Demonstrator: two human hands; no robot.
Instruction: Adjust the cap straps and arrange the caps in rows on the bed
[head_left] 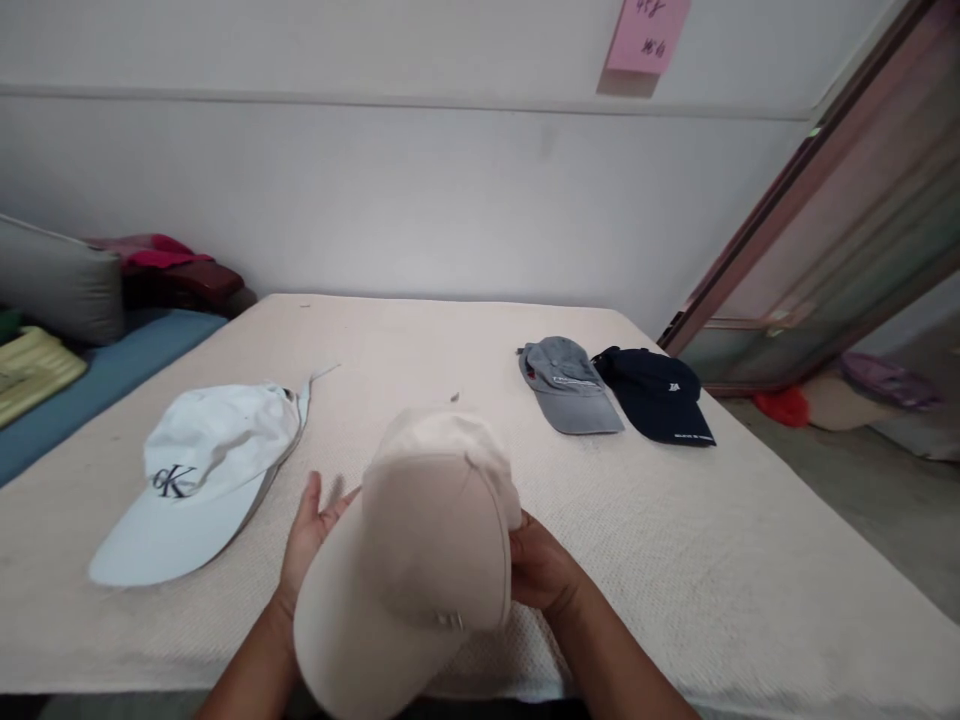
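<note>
A beige baseball cap (435,540) is held above the near part of the table, its brim toward me and to the lower left. My right hand (544,562) grips its right edge, fingers partly hidden behind the crown. On the other side, my left hand (309,545) is open beside the cap, thumb raised and fingers stretched; their tips pass behind it, so contact cannot be made out. A white cap (217,470) with dark CK letters lies to the left. At the right rear, a grey cap (566,385) rests against a navy cap (652,395).
A pale textured cloth covers the table (720,560). Behind it stands a white wall (420,200) bearing a pink note (646,38). A grey cushion (64,280) sits on a blue surface at left. A framed glass panel (825,230) slants along the right.
</note>
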